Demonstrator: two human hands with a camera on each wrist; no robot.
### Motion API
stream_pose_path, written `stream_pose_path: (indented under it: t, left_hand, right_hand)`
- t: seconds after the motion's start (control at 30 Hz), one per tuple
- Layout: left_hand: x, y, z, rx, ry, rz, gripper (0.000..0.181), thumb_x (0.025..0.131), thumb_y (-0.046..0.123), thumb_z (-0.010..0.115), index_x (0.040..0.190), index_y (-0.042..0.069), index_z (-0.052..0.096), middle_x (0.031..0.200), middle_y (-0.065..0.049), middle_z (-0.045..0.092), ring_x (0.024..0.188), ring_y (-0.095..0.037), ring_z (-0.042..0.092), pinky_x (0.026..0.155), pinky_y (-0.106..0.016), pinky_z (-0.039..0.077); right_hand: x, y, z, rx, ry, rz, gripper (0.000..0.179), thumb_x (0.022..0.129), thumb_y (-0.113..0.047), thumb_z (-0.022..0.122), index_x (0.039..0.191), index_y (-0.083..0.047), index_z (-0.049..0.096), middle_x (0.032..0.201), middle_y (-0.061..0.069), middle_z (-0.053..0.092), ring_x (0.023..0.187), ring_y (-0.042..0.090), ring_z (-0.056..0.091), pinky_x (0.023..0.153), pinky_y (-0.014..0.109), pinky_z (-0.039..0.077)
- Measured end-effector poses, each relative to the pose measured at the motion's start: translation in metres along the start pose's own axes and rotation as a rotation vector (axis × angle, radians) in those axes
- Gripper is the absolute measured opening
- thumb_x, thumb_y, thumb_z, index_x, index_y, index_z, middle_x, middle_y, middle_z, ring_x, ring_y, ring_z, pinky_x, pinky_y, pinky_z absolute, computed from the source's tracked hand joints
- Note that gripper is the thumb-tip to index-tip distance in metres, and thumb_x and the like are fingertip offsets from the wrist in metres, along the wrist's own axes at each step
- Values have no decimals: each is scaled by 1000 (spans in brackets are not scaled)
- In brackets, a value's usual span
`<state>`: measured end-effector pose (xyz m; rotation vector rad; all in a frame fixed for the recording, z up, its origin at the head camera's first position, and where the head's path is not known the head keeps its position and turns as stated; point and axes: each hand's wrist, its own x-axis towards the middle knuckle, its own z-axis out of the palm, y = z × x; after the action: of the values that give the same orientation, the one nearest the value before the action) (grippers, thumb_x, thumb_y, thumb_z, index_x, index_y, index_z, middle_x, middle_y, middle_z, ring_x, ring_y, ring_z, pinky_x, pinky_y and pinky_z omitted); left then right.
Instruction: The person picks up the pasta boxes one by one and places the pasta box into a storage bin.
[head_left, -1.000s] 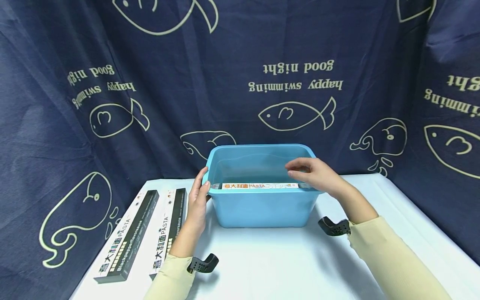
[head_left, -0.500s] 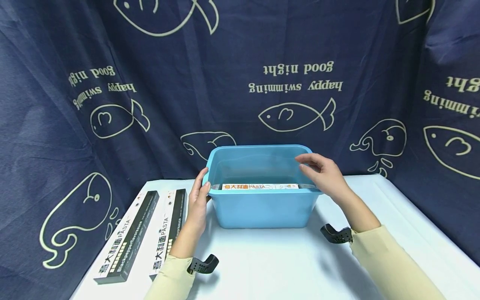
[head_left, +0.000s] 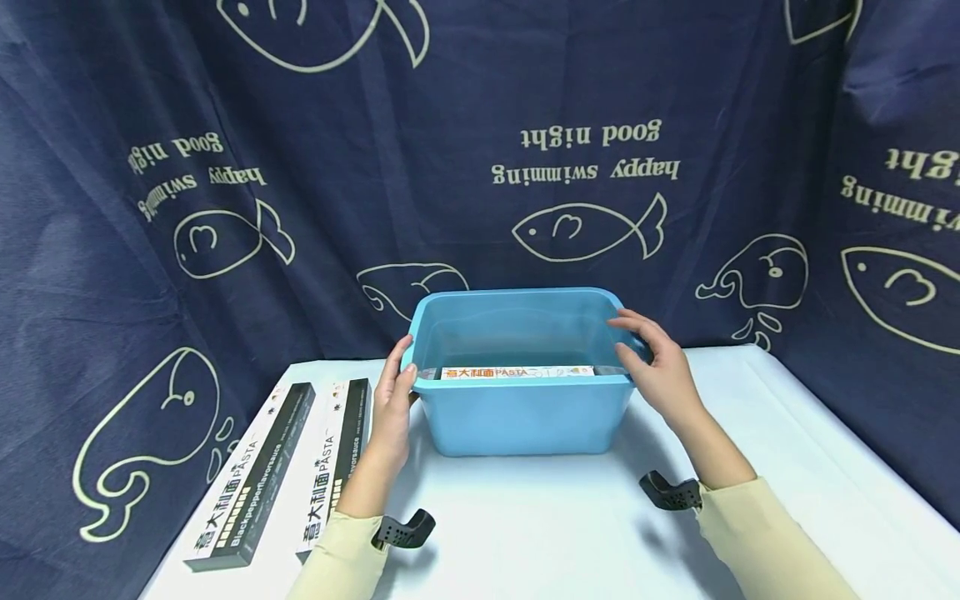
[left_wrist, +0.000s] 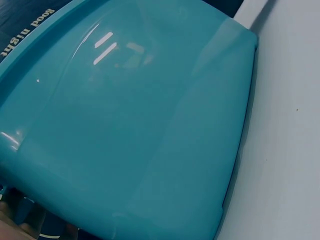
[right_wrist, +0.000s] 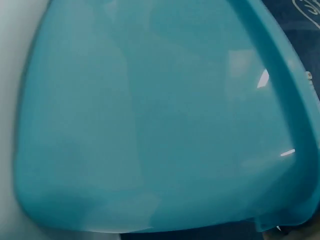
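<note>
A blue plastic bin stands on the white table, and a pasta box shows inside it behind the front rim. My left hand grips the bin's left rim, its thumb at the front corner and its fingers along the side. At the right rim is my right hand, thumb and fingers spread apart with nothing between them. Both wrist views are mostly filled by the bin's outer end walls. The lower part of the box inside is hidden by the front wall.
Two more pasta boxes, black and white, lie lengthwise on the left of the table: an outer box and an inner box, partly covered by the left sleeve. A dark blue curtain with fish drawings closes off the back and sides.
My right hand has drawn back from over the inside of the bin to its right rim, with thumb and fingers spreading apart. The left hand and the bin have stayed in place.
</note>
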<state>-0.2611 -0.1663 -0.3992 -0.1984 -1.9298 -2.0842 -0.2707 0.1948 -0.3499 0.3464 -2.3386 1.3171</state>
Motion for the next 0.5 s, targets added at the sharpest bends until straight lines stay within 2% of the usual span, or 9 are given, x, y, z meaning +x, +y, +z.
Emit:
stream_pose_path:
  t: [0.1, 0.2, 0.4, 0.5]
  left_hand:
    - [0, 0, 0, -2, 4, 3, 49, 103, 33, 43, 152, 34, 39, 159, 6, 37, 146, -24, 35, 117, -59, 27]
    - [0, 0, 0, -3, 6, 2, 49, 103, 33, 43, 152, 34, 39, 160, 6, 36, 147, -24, 35, 117, -59, 27]
    - [0, 0, 0, -6, 4, 9, 48, 104, 32, 43, 152, 34, 39, 160, 5, 36, 146, -25, 36, 117, -59, 27]
    - [0, 0, 0, -4, 2, 4, 48, 104, 32, 43, 152, 34, 38, 160, 5, 36, 146, -25, 36, 117, -58, 27]
  right_hand:
    - [-4, 4, 5, 35, 27, 20, 37, 99, -13, 56, 136, -10, 58, 160, 8, 38, 150, 38, 30, 117, 65, 26]
    - [-8, 8, 9, 78, 56, 81, 43, 99, -14, 53, 142, -11, 53, 164, 6, 31, 153, 37, 22, 118, 68, 20]
    - [-18, 9, 14, 180, 54, 237, 49, 103, -23, 47, 151, -17, 41, 166, 9, 24, 154, 37, 19, 119, 67, 20]
    - [-23, 8, 15, 198, 65, 261, 49, 103, -23, 47, 151, -16, 41, 166, 10, 24, 154, 36, 19, 119, 67, 18]
